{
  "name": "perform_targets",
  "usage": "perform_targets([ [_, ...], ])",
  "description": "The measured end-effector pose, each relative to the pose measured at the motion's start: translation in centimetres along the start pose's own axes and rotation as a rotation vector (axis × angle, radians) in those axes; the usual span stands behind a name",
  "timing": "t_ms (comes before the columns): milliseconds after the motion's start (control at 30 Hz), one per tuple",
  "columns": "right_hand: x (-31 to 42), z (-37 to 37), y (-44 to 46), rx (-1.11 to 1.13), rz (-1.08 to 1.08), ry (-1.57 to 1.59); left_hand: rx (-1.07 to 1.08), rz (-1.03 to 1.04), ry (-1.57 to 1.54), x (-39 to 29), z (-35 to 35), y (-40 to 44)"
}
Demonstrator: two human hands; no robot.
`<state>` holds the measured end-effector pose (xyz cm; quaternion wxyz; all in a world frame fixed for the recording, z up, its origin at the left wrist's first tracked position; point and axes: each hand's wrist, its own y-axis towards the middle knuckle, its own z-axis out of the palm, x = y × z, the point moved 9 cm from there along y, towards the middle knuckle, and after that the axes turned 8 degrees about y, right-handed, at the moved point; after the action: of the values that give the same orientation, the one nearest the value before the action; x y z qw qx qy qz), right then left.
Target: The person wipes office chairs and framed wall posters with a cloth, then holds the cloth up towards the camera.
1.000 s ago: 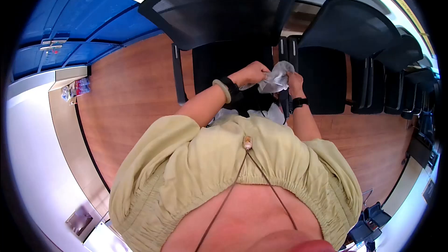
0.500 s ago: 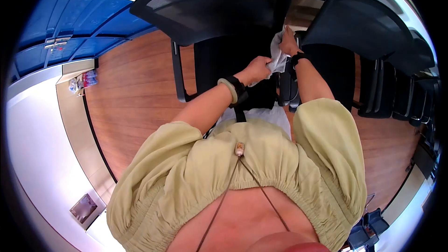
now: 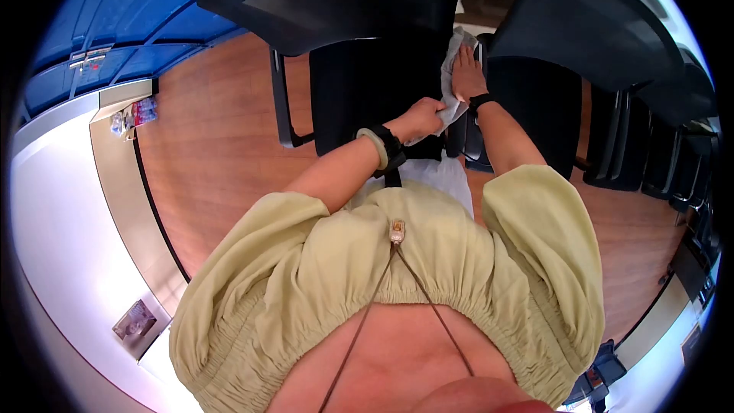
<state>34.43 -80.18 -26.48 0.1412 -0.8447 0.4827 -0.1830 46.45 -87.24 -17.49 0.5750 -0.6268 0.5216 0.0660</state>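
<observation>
My left hand (image 3: 422,118), with a watch and a pale bangle at the wrist, is closed on the near end of a thin whitish cloth (image 3: 448,84). The cloth stretches up along the armrest between two black chairs. Flat on its far part lies my right hand (image 3: 468,76), fingers stretched out and pressing it against the armrest (image 3: 480,52). A black band circles the right wrist. Left of the hands is a black chair seat (image 3: 359,99) with a mesh backrest (image 3: 344,0); to the right is a second chair (image 3: 535,107).
More black chairs (image 3: 657,145) line up to the right. Blue cabinet doors (image 3: 122,30) stand at the upper left. Bottles in plastic wrap (image 3: 141,113) sit by the left wall. Wooden flooring (image 3: 222,130) runs around the chairs.
My right hand has gone from gripping the cloth with bent fingers to lying flat over it. The cloth now reaches farther up the armrest. The view has shifted slightly.
</observation>
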Motion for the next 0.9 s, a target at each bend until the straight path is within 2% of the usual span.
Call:
perform_targets([
  [133, 0.8, 2.0, -3.4, 0.021, -0.023, 0.036, 0.091, 0.0, -0.011, -0.1, 2.2, -1.4],
  [300, 1.7, 5.9, -8.9, -0.118, -0.044, 0.129, 0.192, 0.038, -0.005, 1.3, 5.3, -2.7],
  [400, 3.2, 7.7, -13.3, -0.108, -0.01, 0.157, 0.256, 0.033, 0.119, 2.4, 6.4, -3.9],
  [467, 4.0, 9.3, -15.5, -0.119, 0.012, 0.177, 0.372, 0.034, 0.128, 3.8, 8.1, -4.3],
  [567, 5.7, 10.1, -18.1, -0.133, 0.108, 0.156, 0.467, 0.072, 0.192, 4.5, 9.4, -5.4],
  [600, 6.1, 11.6, -18.3, -0.135, 0.121, 0.04, 0.483, 0.089, 0.225, 4.6, 9.5, -5.8],
  [700, 6.7, 13.4, -18.5, -0.116, 0.214, -0.063, 0.446, 0.119, 0.17, 6.8, 10.3, -5.8],
  [733, 6.8, 11.6, -19.1, -0.189, 0.23, -0.034, 0.444, 0.108, 0.184, 7.0, 9.8, -6.1],
  [833, 6.1, 10.5, -20.1, -0.023, 0.401, 0.305, 0.43, 0.063, 0.183, 8.2, 8.2, -6.8],
  [867, 4.9, 13.6, -20.5, -0.098, 0.379, 0.393, 0.42, 0.04, 0.152, 8.9, 7.6, -6.9],
  [900, 4.7, 15.1, -21.3, -0.077, 0.415, 0.488, 0.404, 0.017, 0.118, 9.7, 6.9, -7.1],
])
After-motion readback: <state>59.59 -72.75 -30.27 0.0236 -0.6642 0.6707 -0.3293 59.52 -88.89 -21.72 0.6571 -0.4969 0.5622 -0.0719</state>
